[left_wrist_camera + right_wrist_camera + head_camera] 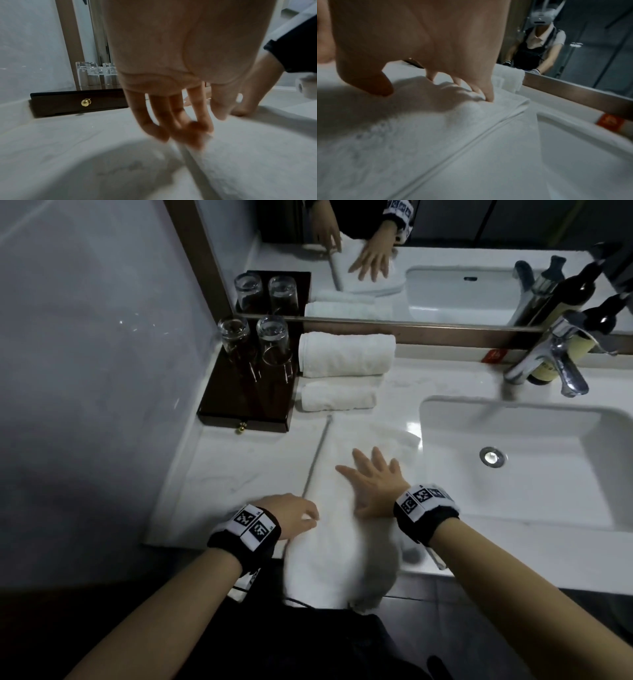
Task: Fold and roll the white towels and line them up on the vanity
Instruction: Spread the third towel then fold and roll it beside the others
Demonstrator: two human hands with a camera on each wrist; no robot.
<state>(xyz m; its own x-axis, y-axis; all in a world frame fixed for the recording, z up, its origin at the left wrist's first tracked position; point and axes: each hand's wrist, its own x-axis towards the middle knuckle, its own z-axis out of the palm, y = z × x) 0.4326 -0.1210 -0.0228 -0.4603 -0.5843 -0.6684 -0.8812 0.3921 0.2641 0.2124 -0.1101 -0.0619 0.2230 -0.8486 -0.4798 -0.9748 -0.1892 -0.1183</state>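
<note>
A white towel (342, 440), folded into a long strip, lies on the white vanity (239, 474), its near end hanging over the front edge. My right hand (370, 470) rests flat on the middle of it, fingers spread, fingertips (488, 96) pressing the cloth (419, 135). My left hand (308, 517) touches the strip's left hem near the front edge. In the left wrist view its fingers (188, 129) point down onto the hem of the towel (240, 155), thumb apart. Two rolled white towels, a larger roll (346, 354) and a smaller roll (337, 400), lie side by side at the back.
A dark wooden tray (239, 405) with two upturned glasses (272, 340) stands at the back left, beside the rolls. The sink (424, 412) lies right of the towel, with a chrome faucet (548, 354) and dark bottles behind. A mirror runs along the back.
</note>
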